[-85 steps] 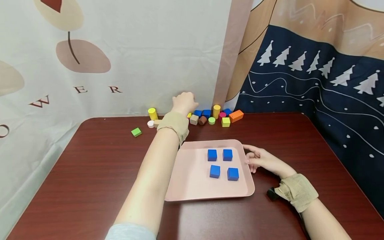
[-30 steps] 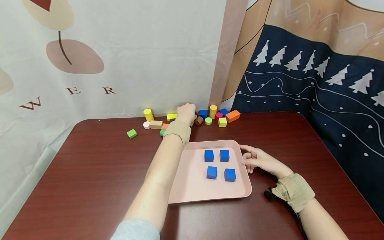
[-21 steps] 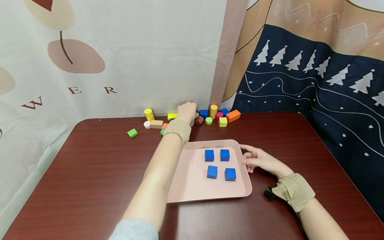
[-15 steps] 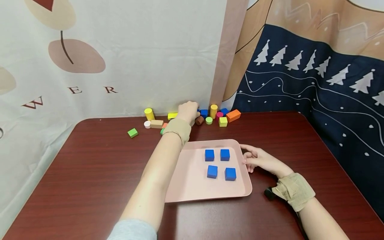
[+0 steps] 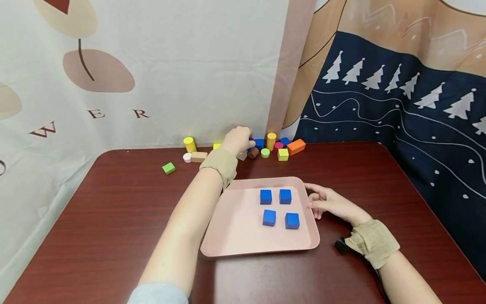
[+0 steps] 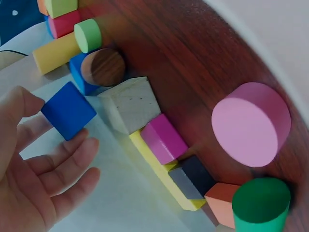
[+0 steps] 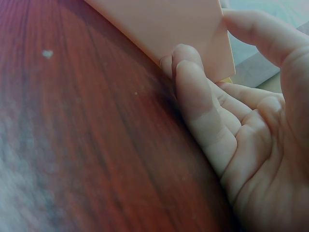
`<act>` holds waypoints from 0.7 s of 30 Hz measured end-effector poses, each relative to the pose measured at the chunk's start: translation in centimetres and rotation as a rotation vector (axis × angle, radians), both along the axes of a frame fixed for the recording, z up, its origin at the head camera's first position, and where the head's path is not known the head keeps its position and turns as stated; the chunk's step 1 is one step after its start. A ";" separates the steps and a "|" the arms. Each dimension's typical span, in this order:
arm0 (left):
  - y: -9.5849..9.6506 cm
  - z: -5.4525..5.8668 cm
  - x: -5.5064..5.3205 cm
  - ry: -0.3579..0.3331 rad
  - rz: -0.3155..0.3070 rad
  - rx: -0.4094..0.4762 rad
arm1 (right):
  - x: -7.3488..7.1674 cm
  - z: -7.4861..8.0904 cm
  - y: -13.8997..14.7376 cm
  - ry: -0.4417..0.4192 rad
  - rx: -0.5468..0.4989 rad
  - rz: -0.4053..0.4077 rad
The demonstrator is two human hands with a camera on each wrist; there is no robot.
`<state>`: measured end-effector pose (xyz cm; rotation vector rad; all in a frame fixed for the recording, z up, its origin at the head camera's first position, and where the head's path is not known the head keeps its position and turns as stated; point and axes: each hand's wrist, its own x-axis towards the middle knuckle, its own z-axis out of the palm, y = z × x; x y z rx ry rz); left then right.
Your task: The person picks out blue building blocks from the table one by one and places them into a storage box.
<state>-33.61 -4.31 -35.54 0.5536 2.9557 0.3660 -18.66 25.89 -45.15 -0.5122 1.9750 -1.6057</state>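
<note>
In the left wrist view, my left hand (image 6: 48, 159) pinches a blue cube (image 6: 70, 111) between thumb and fingers. The head view has this left hand (image 5: 237, 139) over the row of blocks at the table's back edge, the cube partly hidden. A pink tray (image 5: 231, 236) lies mid-table with several blue cubes (image 5: 269, 218) on its right half. My right hand (image 5: 328, 204) holds the tray's right edge, thumb at the rim and the other fingers curled beside it. Close up in the right wrist view, the fingertips (image 7: 190, 79) are against the tray wall (image 7: 203, 29).
Around the left hand stand a pale wooden cube (image 6: 133, 106), a brown cylinder (image 6: 108, 67), a magenta block (image 6: 164, 140) and a pink cylinder (image 6: 251, 123). A green block (image 5: 168, 168) lies apart at left; an orange block (image 5: 296, 146) ends the row at right. Curtains rise behind the table.
My left hand reached down to the blocks from slightly higher, then rose a little over the last half second with the blue cube. The right hand and tray have stayed put.
</note>
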 end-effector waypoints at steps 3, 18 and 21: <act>-0.5 0.5 0.3 -0.024 -0.025 0.036 | 0.0 -0.1 0.0 0.007 -0.007 0.005; -1.5 3.1 3.9 -0.110 -0.142 0.090 | 0.0 0.0 0.1 -0.001 -0.003 -0.004; -1.5 3.3 5.1 -0.082 -0.189 0.091 | 0.0 0.0 0.1 0.000 -0.004 -0.001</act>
